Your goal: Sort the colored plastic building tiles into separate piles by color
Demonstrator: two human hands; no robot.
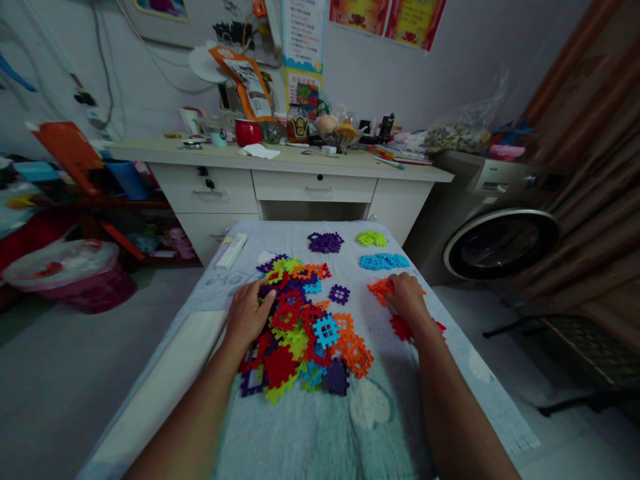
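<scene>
A mixed heap of plastic interlocking tiles (295, 333) in red, purple, yellow-green, blue and orange lies on the cloth-covered table (320, 440). My left hand (249, 313) rests on the heap's left edge, thumb spread from the fingers; some fingertips are hidden among the tiles. My right hand (409, 299) is bent down with closed fingers on an orange tile (381, 291) in a small orange group. Beneath the right wrist lie red tiles (400, 327), partly covered. Beyond are groups of blue tiles (384, 261), yellow-green tiles (372, 238) and purple tiles (325, 242). One purple tile (339, 294) lies alone beside the heap.
A white oblong object (231, 251) lies at the table's far left corner. Behind stands a white desk (315, 170) with jars, a red pot and papers on it. A washing machine (500, 233) is at the right, a pink bin (75, 280) at the left.
</scene>
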